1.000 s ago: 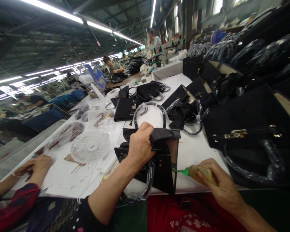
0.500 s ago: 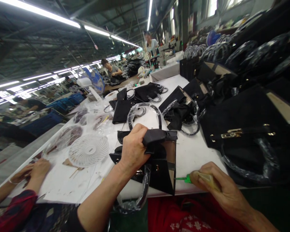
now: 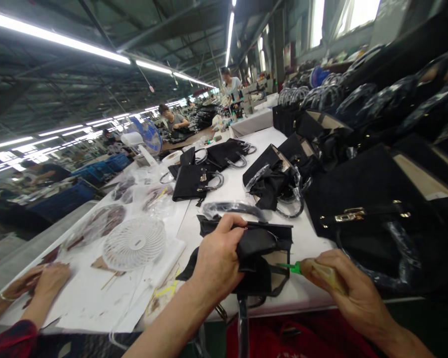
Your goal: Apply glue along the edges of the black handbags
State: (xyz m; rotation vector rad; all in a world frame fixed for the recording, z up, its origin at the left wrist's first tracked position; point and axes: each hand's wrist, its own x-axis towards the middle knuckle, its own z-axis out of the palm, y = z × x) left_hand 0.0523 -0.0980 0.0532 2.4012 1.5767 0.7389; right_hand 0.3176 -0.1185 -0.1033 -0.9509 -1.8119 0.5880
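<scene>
My left hand point(image 3: 219, 256) is closed on a black handbag point(image 3: 254, 276), gripping its dark upper part. The bag sits at the front of the white table, with its beige inner side facing right. Clear film wraps the bag's raised handle point(image 3: 233, 210); another handle hangs over the table edge. In my right hand point(image 3: 354, 288) is a yellowish squeeze bottle point(image 3: 330, 276) with a thin green nozzle. The nozzle tip lies at the beige side opening of the bag; whether it touches cannot be made out. My left fingertips are partly hidden by the bag.
Several black handbags point(image 3: 362, 189) crowd the right side, and more bags point(image 3: 192, 181) lie farther back. A white fan point(image 3: 134, 243) and plastic-wrapped pieces point(image 3: 100, 223) occupy the left. A co-worker's hands point(image 3: 50, 283) rest at the far left. A blue fan point(image 3: 147, 134) stands behind.
The handbag has turned and shifted right in my left hand, its raised handle tipping lower. The green nozzle has come to the bag's side opening. The view has tilted slightly upward.
</scene>
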